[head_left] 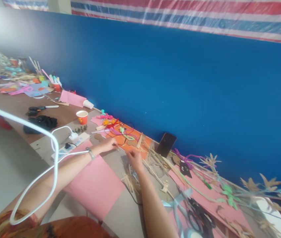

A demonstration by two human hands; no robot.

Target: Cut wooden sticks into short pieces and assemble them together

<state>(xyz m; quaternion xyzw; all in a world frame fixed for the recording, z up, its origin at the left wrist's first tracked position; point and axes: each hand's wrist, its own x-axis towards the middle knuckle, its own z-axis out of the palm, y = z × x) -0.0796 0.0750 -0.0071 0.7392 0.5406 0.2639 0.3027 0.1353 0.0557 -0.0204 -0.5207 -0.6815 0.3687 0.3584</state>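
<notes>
My left hand point(110, 144) and my right hand point(135, 159) are close together above the table, near the front edge of an orange sheet point(144, 154). Both have their fingers pinched. Between the fingertips runs a thin pale strip point(121, 149), too small to tell its kind. Under my left forearm lies a large pink sheet point(103, 185). Thin wooden sticks point(131, 180) are heaped just below my right hand. Colourful bits of craft wire point(122, 130) and a red bow-like piece point(112, 124) rest on the orange sheet beyond my fingers.
A dark phone point(166, 144) leans on the blue partition point(180, 82). To the left are a power strip point(80, 140), a paper cup point(82, 118) and black-handled pliers point(37, 109). A white cable point(56, 165) loops over my left arm. Black scissors point(196, 215) and artificial branches point(229, 195) lie at right.
</notes>
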